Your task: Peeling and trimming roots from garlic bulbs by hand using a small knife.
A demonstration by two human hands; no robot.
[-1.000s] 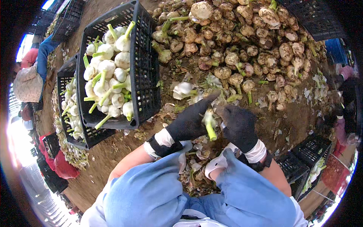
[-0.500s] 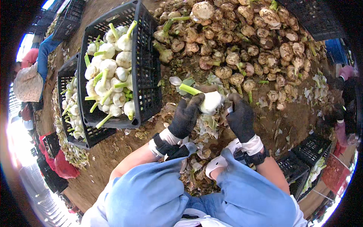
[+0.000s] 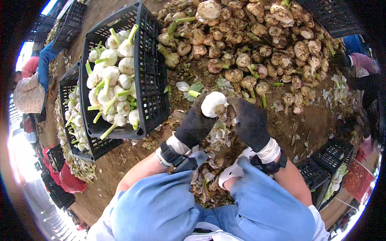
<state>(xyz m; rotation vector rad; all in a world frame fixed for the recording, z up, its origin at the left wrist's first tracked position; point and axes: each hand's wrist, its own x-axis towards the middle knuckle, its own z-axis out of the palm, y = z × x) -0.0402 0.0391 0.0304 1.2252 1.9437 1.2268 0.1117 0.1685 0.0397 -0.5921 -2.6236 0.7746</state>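
Note:
In front of my knees, my left hand (image 3: 196, 126), in a black glove, is closed round a peeled white garlic bulb (image 3: 214, 104). Its green stem pokes out past my fingers on the left, and the root end faces right. My right hand (image 3: 250, 122), gloved in black too, has its fingers curled against the bulb's root side. A small pale glint shows by the right thumb, too little to name. Below both hands, loose papery garlic skins (image 3: 219, 134) litter the dirt.
A heap of soil-covered garlic (image 3: 277, 52) lies ahead. To the left stands a black crate (image 3: 151, 80) of clean white bulbs, with another crate (image 3: 95, 149) beside it. More black crates (image 3: 307, 174) stand at the right. Other people sit at both sides.
The garlic bulb has turned in my left hand, its root end swinging toward my right hand. My right fingers have moved left and now meet the bulb.

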